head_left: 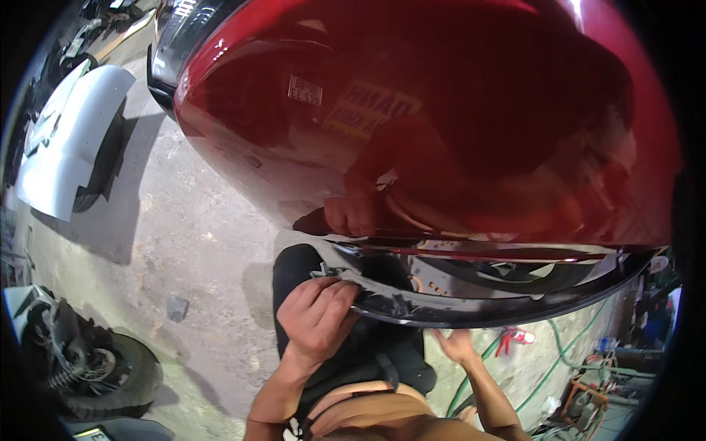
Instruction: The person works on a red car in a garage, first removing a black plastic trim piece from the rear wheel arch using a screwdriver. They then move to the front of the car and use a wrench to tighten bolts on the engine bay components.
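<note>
A long, curved black wheel-arch trim (471,309) bows out toward me below the red car body panel (309,162). Its left end is in my left hand (318,314), whose fingers are closed round it. At the right, the trim meets the car. Dust and scuffs mark its inner face. My right hand (457,347) is just below the trim's outer edge, thumb apart, with some fingertips hidden behind the trim; I cannot tell whether it touches. Through the gap between trim and panel shows part of a dark wheel (515,273).
On the concrete floor, a loose white body panel (81,147) leans at far left. A motorcycle wheel (121,375) stands at lower left. To the right lie a red-and-white tool (515,336), a green hose (548,382) and cluttered gear (588,400).
</note>
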A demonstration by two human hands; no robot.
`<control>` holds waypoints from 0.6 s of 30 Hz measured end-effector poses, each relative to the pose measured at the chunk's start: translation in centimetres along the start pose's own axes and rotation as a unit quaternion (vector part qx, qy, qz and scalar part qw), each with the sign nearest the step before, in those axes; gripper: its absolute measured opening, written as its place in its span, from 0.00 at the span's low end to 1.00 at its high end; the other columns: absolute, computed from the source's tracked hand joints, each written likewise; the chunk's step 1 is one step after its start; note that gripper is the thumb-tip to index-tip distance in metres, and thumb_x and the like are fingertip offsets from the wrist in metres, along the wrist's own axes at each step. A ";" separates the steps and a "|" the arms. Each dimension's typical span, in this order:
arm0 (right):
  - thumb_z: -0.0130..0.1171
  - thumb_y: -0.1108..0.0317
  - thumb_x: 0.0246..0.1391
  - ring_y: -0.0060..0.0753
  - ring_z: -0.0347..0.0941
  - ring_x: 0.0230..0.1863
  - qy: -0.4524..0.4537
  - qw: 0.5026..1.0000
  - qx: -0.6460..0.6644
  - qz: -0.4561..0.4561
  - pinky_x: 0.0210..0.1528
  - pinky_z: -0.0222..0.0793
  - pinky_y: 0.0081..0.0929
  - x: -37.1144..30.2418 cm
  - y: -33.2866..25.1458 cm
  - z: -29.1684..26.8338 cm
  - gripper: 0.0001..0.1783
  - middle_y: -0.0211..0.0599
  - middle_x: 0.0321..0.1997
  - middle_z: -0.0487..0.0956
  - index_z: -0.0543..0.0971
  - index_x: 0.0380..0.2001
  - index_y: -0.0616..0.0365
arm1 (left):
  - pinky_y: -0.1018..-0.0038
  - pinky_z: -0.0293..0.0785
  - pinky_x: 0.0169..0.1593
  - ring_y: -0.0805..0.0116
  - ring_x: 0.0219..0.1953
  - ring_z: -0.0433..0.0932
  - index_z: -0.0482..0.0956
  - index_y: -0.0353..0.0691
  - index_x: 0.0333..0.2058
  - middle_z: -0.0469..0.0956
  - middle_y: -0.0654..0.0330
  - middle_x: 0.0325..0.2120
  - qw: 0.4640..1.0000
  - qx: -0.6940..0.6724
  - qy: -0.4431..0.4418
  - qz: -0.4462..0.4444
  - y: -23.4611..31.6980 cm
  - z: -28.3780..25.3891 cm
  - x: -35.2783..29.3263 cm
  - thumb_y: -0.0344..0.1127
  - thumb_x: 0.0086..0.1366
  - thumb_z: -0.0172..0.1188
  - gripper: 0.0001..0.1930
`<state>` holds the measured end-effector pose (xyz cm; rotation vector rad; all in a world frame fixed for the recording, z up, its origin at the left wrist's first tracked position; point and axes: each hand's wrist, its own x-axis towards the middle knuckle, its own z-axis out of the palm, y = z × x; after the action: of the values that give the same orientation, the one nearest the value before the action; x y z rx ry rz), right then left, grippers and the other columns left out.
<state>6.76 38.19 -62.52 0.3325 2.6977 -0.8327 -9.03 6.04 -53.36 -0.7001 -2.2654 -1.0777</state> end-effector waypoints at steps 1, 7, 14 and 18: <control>0.61 0.50 0.56 0.56 0.52 0.71 -0.086 0.995 0.037 0.023 0.73 0.44 0.41 -1.3 -0.5 1.6 0.38 0.59 0.67 0.62 0.65 0.62 0.63 | 0.68 0.75 0.36 0.58 0.33 0.80 0.78 0.36 0.34 0.80 0.57 0.30 1.000 -0.016 -0.001 0.001 0.2 0.4 0.2 0.28 0.38 0.68 0.19; 0.46 0.35 0.61 0.49 0.38 0.77 -0.179 0.950 0.226 0.119 0.75 0.37 0.34 -3.4 0.3 5.1 0.55 0.60 0.75 0.43 0.40 0.70 0.70 | 0.66 0.75 0.37 0.54 0.32 0.81 0.79 0.35 0.35 0.81 0.56 0.30 1.000 -0.002 0.000 -0.020 0.5 0.0 0.8 0.24 0.42 0.67 0.17; 0.49 0.41 0.63 0.51 0.73 0.58 -0.139 0.980 0.144 0.016 0.60 0.67 0.36 -1.0 1.7 1.0 0.39 0.55 0.58 0.75 0.63 0.65 0.61 | 0.66 0.74 0.34 0.53 0.30 0.79 0.78 0.36 0.35 0.81 0.54 0.28 0.999 0.002 -0.005 -0.047 0.5 1.1 1.6 0.25 0.46 0.69 0.15; 0.55 0.60 0.63 0.42 0.79 0.48 0.090 0.977 0.187 -0.049 0.50 0.73 0.31 -1.2 -4.9 -6.0 0.24 0.45 0.49 0.80 0.72 0.57 0.62 | 0.66 0.73 0.33 0.53 0.29 0.79 0.78 0.36 0.34 0.80 0.54 0.26 0.997 0.004 0.017 -0.076 0.8 0.6 1.3 0.23 0.44 0.70 0.15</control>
<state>5.11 37.54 -54.81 0.3757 2.7264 -1.4094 -9.58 7.29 -52.46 -0.5102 -2.3229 -1.1403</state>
